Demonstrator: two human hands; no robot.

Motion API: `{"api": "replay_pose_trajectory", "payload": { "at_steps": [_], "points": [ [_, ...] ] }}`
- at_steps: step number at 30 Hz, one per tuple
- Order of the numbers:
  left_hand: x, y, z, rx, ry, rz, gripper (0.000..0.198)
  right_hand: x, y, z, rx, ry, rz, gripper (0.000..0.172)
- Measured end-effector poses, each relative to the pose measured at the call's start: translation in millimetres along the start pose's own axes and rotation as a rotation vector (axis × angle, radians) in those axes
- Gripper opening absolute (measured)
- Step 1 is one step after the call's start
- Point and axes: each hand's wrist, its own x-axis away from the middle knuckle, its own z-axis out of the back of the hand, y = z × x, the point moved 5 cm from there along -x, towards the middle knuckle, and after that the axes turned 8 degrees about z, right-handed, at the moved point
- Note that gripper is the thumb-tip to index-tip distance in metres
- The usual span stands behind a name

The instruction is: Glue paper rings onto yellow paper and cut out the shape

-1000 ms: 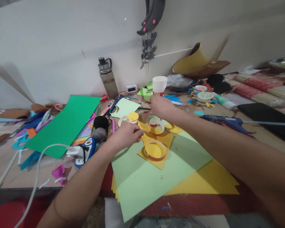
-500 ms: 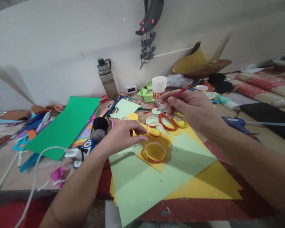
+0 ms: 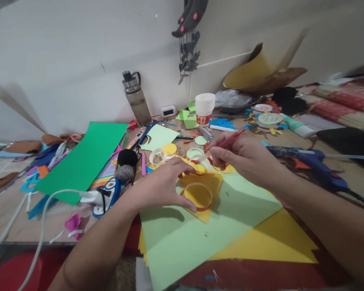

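Note:
My right hand grips a slim red pen, its pale end pointing down and left, above the paper. My left hand is spread with thumb and fingers apart, at the left side of a thin ring with a white upper edge and a red lower one. The thumb tip is by the ring's lower left; whether it touches cannot be made out. The ring lies on a small orange-yellow paper, which rests on a light green sheet. Larger yellow sheets lie underneath.
Behind my hands are pale rings, a yellow disc and stacked paper cups. A blue glue gun lies right. Left are a green sheet, yarn balls and a white cable. A bottle stands by the wall.
My left hand has moved right and down to the ring, its thumb now beside it. The right hand, still with the pen, has come slightly lower and right.

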Motion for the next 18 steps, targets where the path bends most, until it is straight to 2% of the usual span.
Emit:
{"api": "replay_pose_trajectory", "payload": {
  "at_steps": [5,9,13,16,18],
  "points": [
    [-0.2,0.3,-4.6,-0.004,-0.019,-0.011,0.074,-0.3,8.1,-1.7,0.003,0.037,-0.078,0.038],
    [-0.6,-0.7,-6.7,-0.014,-0.012,-0.02,0.07,-0.7,10.4,2.2,0.048,0.07,-0.036,0.036],
    [-1.5,-2.6,-10.7,-0.02,-0.017,-0.025,0.075,-1.5,10.9,5.4,-0.013,0.064,-0.074,0.03],
    [-2.5,-3.3,-13.3,-0.015,-0.023,-0.027,0.079,-1.9,5.5,10.6,-0.049,0.122,-0.057,0.048],
    [-2.8,-1.4,-14.3,-0.01,-0.025,-0.037,0.082,-2.1,2.2,10.6,-0.099,0.101,-0.047,0.031]
  ]
}}
